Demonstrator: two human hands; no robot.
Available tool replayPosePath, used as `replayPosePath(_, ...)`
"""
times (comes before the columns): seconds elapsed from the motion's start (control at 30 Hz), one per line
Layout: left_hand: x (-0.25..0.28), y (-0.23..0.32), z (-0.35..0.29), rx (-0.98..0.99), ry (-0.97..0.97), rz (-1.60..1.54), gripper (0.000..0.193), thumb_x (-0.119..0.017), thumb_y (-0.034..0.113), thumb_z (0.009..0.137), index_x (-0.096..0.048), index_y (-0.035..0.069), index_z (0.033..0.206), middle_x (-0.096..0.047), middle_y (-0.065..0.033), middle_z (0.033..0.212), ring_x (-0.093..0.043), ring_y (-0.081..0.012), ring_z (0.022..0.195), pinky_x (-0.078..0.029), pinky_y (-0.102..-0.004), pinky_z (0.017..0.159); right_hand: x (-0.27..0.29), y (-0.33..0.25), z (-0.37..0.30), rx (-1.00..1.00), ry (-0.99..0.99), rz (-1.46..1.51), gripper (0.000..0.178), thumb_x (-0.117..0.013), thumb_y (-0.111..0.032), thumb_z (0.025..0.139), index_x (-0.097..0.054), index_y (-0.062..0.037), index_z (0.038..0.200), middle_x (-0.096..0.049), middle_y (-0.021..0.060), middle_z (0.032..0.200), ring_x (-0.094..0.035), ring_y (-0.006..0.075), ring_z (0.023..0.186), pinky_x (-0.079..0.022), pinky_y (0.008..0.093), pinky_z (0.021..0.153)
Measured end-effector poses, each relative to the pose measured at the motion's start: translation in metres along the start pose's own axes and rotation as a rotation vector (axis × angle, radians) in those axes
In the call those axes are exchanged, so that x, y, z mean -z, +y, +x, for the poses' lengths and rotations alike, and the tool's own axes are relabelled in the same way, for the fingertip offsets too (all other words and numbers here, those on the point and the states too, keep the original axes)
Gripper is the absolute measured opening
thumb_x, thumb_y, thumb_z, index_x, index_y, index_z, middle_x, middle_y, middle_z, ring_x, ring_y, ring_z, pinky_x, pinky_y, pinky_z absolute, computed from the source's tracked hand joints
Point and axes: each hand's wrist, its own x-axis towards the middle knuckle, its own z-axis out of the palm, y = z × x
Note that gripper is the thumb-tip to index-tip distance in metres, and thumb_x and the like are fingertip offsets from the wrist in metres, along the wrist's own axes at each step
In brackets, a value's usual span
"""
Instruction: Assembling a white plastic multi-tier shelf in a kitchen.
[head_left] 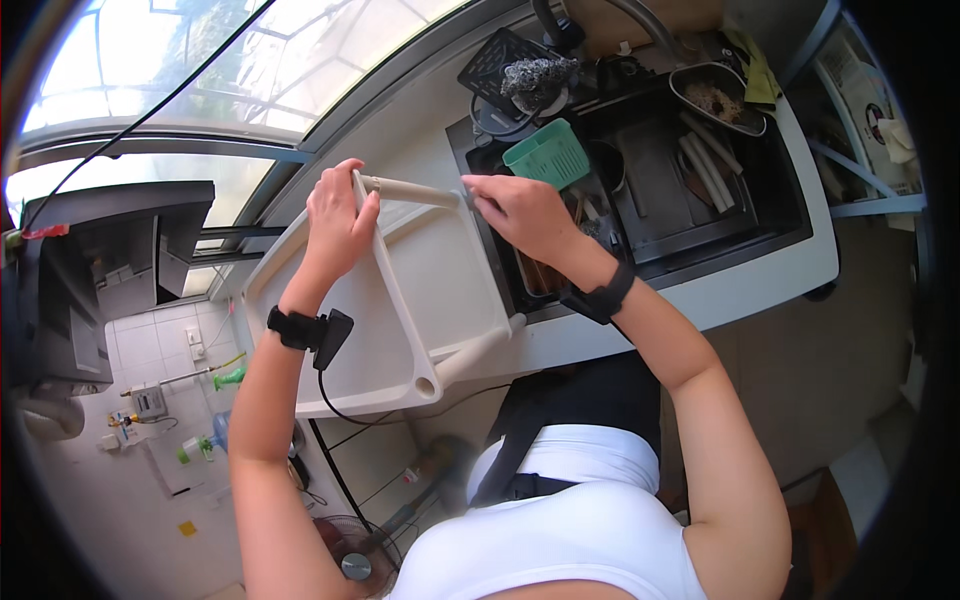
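A white plastic shelf frame [393,278] with tube-shaped legs stands tilted on the counter at the sink's left. My left hand [342,218] is closed around its upper far corner, thumb and fingers on either side of the rim. One short leg [408,190] runs from that corner toward my right hand. My right hand [530,215] hovers by that leg's far end, at the sink's left edge. Its fingers are curled and pressed together; whether something small sits between them is hidden. Another white shelf panel [335,345] lies behind and to the left of the frame.
The black sink [640,230] on the right holds pale tubes [708,170] and a green plastic basket [547,153]. A strainer with food scraps [715,98] sits at its far right corner. Windows line the far left. A fan [350,560] stands below, near my left arm.
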Motion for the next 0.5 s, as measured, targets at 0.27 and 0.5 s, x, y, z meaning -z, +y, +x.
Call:
replayPosePath(0.27,-0.003,0.004,-0.001,0.009,0.009,-0.018,0.043,-0.052,0.024,0.088,-0.045,0.007,0.126,-0.045,-0.0122,0.104,-0.044,-0.0285,0.106,-0.025,-0.0426,0.102,-0.072,0.016,0.014,0.097,-0.096,0.089,0.046,-0.063,0.0,0.083,-0.053,0.0005,0.128,-0.064,0.0207,0.114,-0.064,0.037,0.098,-0.054,0.0418,0.083)
replayPosePath(0.5,-0.006,0.01,-0.001,0.032,0.002,-0.076,0.044,-0.053,0.023,0.087,-0.045,0.005,0.126,-0.045,-0.0122,0.106,-0.043,-0.0281,0.108,-0.023,-0.0429,0.103,-0.061,0.018,0.01,-0.04,-0.215,0.151,0.048,-0.063,-0.004,0.085,-0.053,-0.0039,0.132,-0.062,0.02,0.12,-0.063,0.0373,0.101,-0.054,0.0402,0.084)
